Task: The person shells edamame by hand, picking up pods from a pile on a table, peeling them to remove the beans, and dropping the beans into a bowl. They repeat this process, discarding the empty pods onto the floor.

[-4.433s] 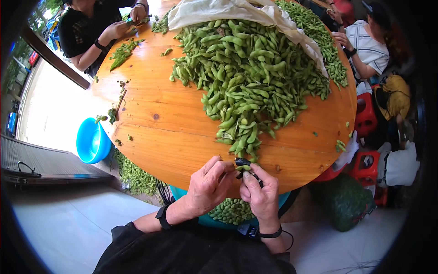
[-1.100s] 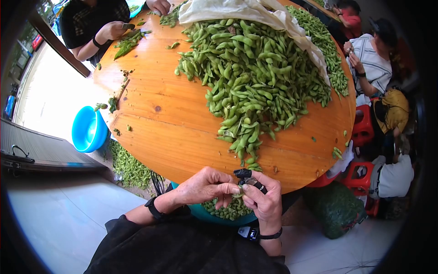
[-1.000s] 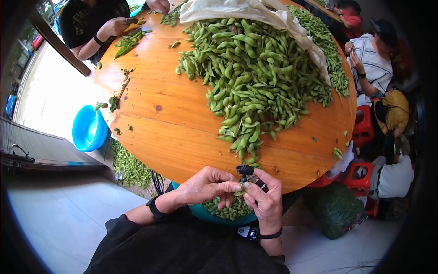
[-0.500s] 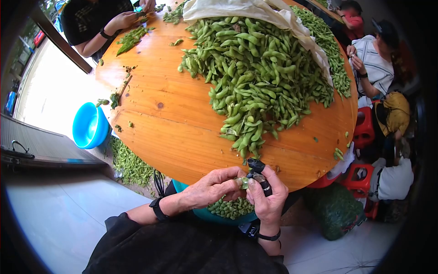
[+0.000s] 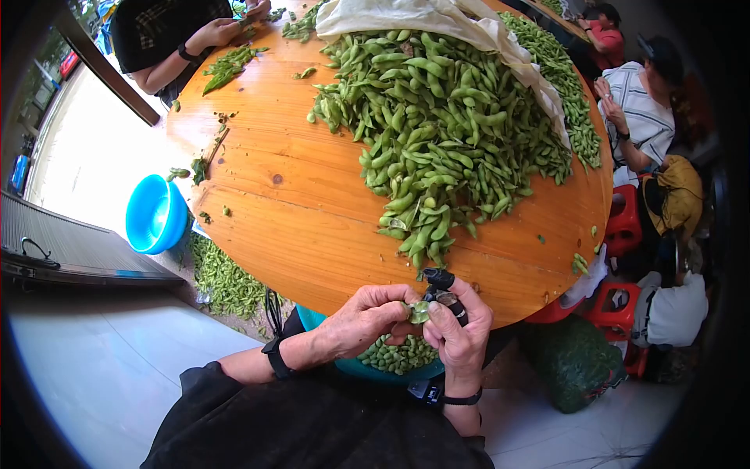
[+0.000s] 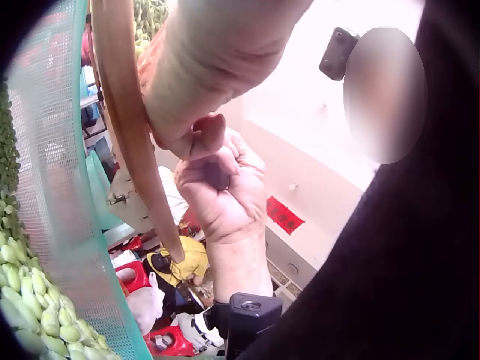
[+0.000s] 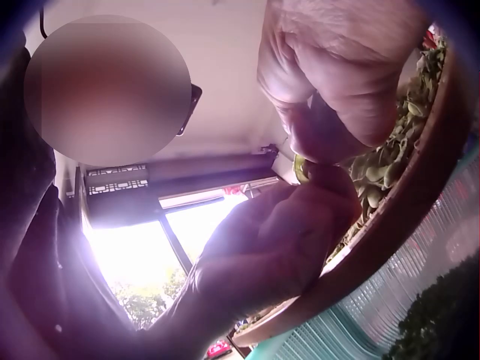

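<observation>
In the head view my left hand (image 5: 363, 319) and right hand (image 5: 461, 338) meet near the table edge, pinching a pale green, split-looking soybean pod (image 5: 419, 312) between their fingertips. Black wrapping (image 5: 439, 277) covers the right index fingertip, and a dark band circles a finger lower down. Below the hands sits a teal basket (image 5: 308, 319) holding shelled green beans (image 5: 398, 356). The left wrist view shows the basket's mesh wall (image 6: 56, 150) beside both hands. Only a sliver of the pod (image 7: 301, 169) shows between the fingers in the right wrist view.
A big heap of soybean pods (image 5: 445, 133) covers the round wooden table (image 5: 273, 242), partly under a pale cloth (image 5: 422, 16). A blue basin (image 5: 156, 215) stands left, near pods on the floor (image 5: 226, 277). Other people sit around; red stools (image 5: 613, 309) and a green sack (image 5: 582, 363) are right.
Earlier, the hands held a whole-looking green pod near the heap's tip. They dipped over the basket, then rose slightly; the pod held now looks paler and split. The person at upper left brought both hands together.
</observation>
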Available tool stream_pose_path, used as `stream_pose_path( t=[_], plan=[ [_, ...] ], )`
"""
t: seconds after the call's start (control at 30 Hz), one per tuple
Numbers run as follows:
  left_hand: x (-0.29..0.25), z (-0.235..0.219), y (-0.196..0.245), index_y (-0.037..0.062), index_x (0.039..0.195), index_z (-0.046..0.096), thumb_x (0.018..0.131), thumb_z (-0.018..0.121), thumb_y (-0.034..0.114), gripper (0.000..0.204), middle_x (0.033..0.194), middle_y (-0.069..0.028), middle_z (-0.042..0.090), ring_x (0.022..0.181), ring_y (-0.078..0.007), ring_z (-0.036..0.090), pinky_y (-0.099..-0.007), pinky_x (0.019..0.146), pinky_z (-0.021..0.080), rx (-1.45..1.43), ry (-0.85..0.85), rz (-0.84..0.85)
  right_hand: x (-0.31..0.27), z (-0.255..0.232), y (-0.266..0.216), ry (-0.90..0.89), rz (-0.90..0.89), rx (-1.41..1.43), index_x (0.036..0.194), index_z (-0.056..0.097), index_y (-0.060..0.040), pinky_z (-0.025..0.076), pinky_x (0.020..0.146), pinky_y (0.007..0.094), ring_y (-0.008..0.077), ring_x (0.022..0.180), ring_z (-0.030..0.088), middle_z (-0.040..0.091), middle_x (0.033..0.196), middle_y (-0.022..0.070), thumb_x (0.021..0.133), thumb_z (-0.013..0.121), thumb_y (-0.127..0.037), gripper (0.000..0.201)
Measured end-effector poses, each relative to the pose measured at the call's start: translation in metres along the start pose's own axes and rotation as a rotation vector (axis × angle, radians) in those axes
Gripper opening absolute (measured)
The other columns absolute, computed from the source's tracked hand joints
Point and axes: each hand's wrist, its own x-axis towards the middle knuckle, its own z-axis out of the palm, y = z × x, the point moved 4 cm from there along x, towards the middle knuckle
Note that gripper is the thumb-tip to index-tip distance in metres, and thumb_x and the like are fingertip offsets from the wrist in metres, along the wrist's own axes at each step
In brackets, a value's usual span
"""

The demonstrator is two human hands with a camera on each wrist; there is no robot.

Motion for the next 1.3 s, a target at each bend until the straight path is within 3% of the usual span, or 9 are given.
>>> stream_pose_path(
  t=[0.27,0.43,0.67,0.8,1.0,1.07,1.13,1.2,1.3],
  plan=[
    [-0.002,-0.009,-0.009,-0.0012,0.118,0.062,0.097,0.049,0.003,0.025,0.102,-0.0092,0.065,0.073,-0.0126,0.055,-0.0279,0.064,0.047,-0.100,-0.073,0.008,-0.003,-0.008,0.000,0.038,0.034,0.146,0.127,0.059,0.0046,0.035,0.043,0.0208,0.0026,0.050,0.038,0.053,0.071,-0.0017,0.093,0.062,-0.001,0.034],
    [-0.001,-0.007,-0.011,-0.0046,0.126,0.058,0.100,0.054,0.010,0.030,0.110,-0.0108,0.065,0.079,-0.0137,0.059,-0.0291,0.069,0.051,0.110,-0.135,0.058,-0.017,-0.028,-0.015,0.177,-0.088,0.114,0.125,0.060,0.0039,0.034,0.041,0.0206,0.0031,0.049,0.039,0.057,0.078,0.0022,0.091,0.062,-0.001,0.035],
    [0.004,0.010,-0.019,-0.0037,0.126,0.057,0.102,0.053,0.014,0.030,0.106,-0.0110,0.066,0.083,-0.0151,0.063,-0.0282,0.070,0.051,0.005,-0.158,0.011,-0.033,-0.037,-0.020,0.195,-0.112,0.032,0.125,0.061,0.0036,0.037,0.043,0.0217,0.0039,0.052,0.042,0.058,0.079,0.0022,0.091,0.061,0.003,0.034],
    [0.004,0.011,-0.018,-0.0019,0.122,0.059,0.103,0.052,0.015,0.027,0.096,-0.0084,0.066,0.079,-0.0134,0.063,-0.0270,0.069,0.051,0.222,-0.147,0.013,-0.033,-0.029,-0.013,0.128,-0.130,-0.102,0.123,0.061,0.0048,0.041,0.046,0.0227,0.0049,0.054,0.047,0.057,0.078,0.0024,0.091,0.060,0.005,0.032],
    [0.000,0.010,-0.014,-0.0017,0.117,0.062,0.100,0.057,0.012,0.022,0.086,-0.0063,0.065,0.081,-0.0114,0.063,-0.0273,0.069,0.050,0.292,-0.168,0.005,-0.045,-0.051,-0.022,0.314,-0.130,-0.056,0.124,0.060,0.0050,0.033,0.040,0.0195,0.0030,0.049,0.038,0.053,0.077,0.0017,0.089,0.060,0.001,0.035],
    [-0.005,0.011,-0.008,-0.0019,0.113,0.064,0.099,0.059,0.012,0.020,0.085,-0.0060,0.066,0.082,-0.0111,0.062,-0.0277,0.069,0.050,0.293,-0.158,-0.036,-0.066,-0.081,-0.034,0.435,-0.155,-0.147,0.122,0.059,0.0045,0.029,0.039,0.0177,0.0019,0.049,0.037,0.051,0.075,0.0009,0.089,0.061,-0.004,0.034],
    [-0.016,0.022,0.000,-0.0011,0.104,0.067,0.097,0.062,0.012,0.016,0.086,-0.0074,0.067,0.082,-0.0152,0.064,-0.0301,0.072,0.052,0.816,-0.522,0.069,-0.100,-0.117,-0.054,0.643,-0.189,-0.252,0.117,0.061,0.0085,0.028,0.038,0.0199,0.0037,0.046,0.038,0.052,0.069,0.0026,0.086,0.061,-0.003,0.033],
    [-0.014,0.023,0.005,-0.0008,0.101,0.068,0.096,0.063,0.012,0.014,0.086,-0.0092,0.068,0.082,-0.0183,0.065,-0.0317,0.072,0.052,0.939,-0.459,0.196,-0.134,-0.165,-0.068,0.551,-0.085,-0.566,0.105,0.062,0.0081,0.029,0.037,0.0200,0.0045,0.046,0.041,0.053,0.068,0.0025,0.088,0.058,0.003,0.019],
    [-0.006,0.028,0.017,0.0008,0.104,0.067,0.091,0.067,0.007,0.014,0.089,-0.0130,0.065,0.081,-0.0283,0.066,-0.0372,0.070,0.053,1.225,-0.252,0.357,-0.164,-0.210,-0.067,0.750,0.240,-0.988,0.094,0.064,0.0081,0.040,0.046,0.0284,0.0107,0.051,0.051,0.058,0.071,0.0074,0.087,0.060,0.005,0.009]
  ],
)
